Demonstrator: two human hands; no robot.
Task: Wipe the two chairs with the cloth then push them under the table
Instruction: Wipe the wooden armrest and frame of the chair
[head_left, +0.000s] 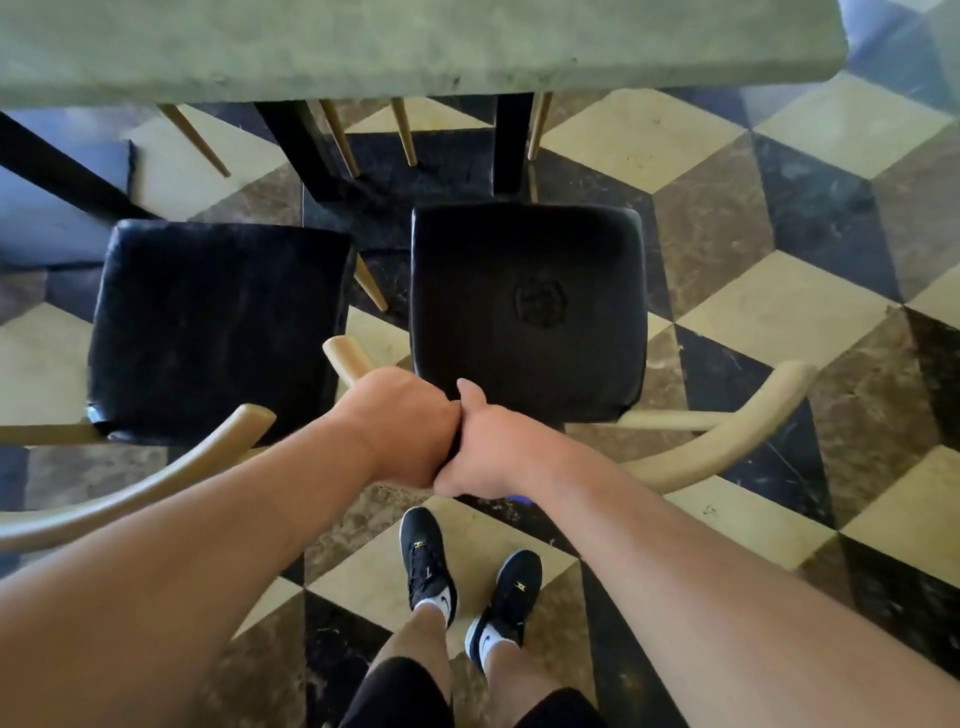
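Two chairs with black padded seats and pale curved wooden backrests stand side by side in front of the table (415, 52). The left chair (218, 327) stands untouched. The right chair (527, 306) has a round imprint in its seat. My left hand (405, 426) and my right hand (493, 447) touch each other, both closed over the middle of the right chair's backrest (727, 441). A sliver of something blue (515, 499) shows beneath my right hand; I cannot tell whether it is the cloth.
Black table legs (511, 145) stand just beyond the seats, with pale legs of other chairs (405, 130) under the tabletop. The floor is a cube-pattern tile (779, 312). My feet in black shoes (426, 561) stand behind the right chair.
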